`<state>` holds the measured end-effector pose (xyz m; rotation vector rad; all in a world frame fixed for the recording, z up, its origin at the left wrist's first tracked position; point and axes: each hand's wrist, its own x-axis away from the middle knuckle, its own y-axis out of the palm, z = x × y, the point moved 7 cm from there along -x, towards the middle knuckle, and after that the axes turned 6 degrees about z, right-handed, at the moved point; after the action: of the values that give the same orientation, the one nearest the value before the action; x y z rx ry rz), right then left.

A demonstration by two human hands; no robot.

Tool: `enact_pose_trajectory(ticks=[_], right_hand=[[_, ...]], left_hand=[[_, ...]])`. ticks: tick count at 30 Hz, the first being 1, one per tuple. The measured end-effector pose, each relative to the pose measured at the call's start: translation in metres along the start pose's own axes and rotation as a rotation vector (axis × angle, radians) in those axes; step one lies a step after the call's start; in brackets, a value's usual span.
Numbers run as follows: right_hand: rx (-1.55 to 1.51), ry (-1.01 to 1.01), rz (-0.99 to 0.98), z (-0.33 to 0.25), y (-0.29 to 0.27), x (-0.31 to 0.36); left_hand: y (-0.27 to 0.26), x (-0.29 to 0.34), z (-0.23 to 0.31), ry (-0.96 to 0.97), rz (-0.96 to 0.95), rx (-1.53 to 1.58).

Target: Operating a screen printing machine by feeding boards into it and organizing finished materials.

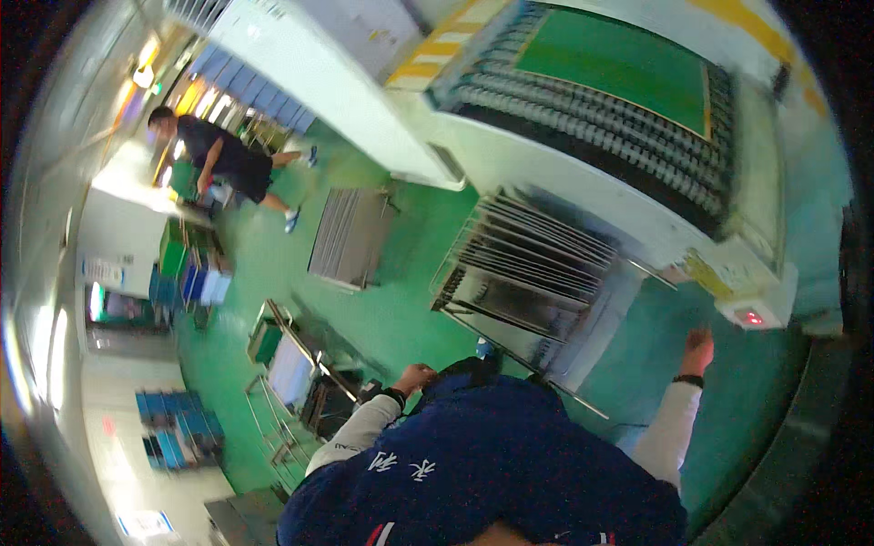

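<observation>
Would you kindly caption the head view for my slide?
Left hand and right hand apart, a green panel on rollers and a barred rack ahead.

Over my feed I make out two white characters (422, 470) on the navy vest (510, 437), dark lettering (346, 446) on the pale left sleeve (362, 429), plus a wall notice (105, 272) and blue-edged sign (146, 523), both too blurred to read

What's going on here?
Neither hand visibly holds anything. The left hand is close to the blue vest, too blurred to read its grip; the right hand is out to the side, near a red light. A metal rack stands ahead, by a roller machine with a green panel. Farther left, another person is mid-stride.
</observation>
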<state>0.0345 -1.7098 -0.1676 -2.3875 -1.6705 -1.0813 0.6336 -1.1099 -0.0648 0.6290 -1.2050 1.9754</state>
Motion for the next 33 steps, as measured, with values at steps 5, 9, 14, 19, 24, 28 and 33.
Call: enact_pose_trajectory(ticks=[5,9,14,19,24,28,33], right_hand=[[0.138,0.075,-0.066,0.004,0.104,0.105],[0.262,-0.036,-0.259,-0.003,0.212,0.189],[0.449,-0.246,-0.381,0.026,0.356,0.314],[0.572,-0.26,-0.68,0.119,0.467,0.42],[0.629,-0.133,-0.858,0.256,0.551,0.526],[0.687,0.058,-1.013,0.368,0.603,0.599],[0.892,0.075,-1.112,0.462,0.665,0.739]], left_hand=[[-0.007,0.03,-0.065,0.13,0.073,0.086],[-0.011,0.029,-0.131,-0.023,0.1,0.287],[-0.03,0.057,-0.206,-0.193,0.132,0.387],[-0.067,0.057,-0.3,-0.364,0.287,0.666],[-0.107,0.056,-0.387,-0.349,0.293,1.079],[-0.165,0.071,-0.434,-0.514,0.465,1.114],[-0.193,0.054,-0.485,-0.551,0.515,1.144]])
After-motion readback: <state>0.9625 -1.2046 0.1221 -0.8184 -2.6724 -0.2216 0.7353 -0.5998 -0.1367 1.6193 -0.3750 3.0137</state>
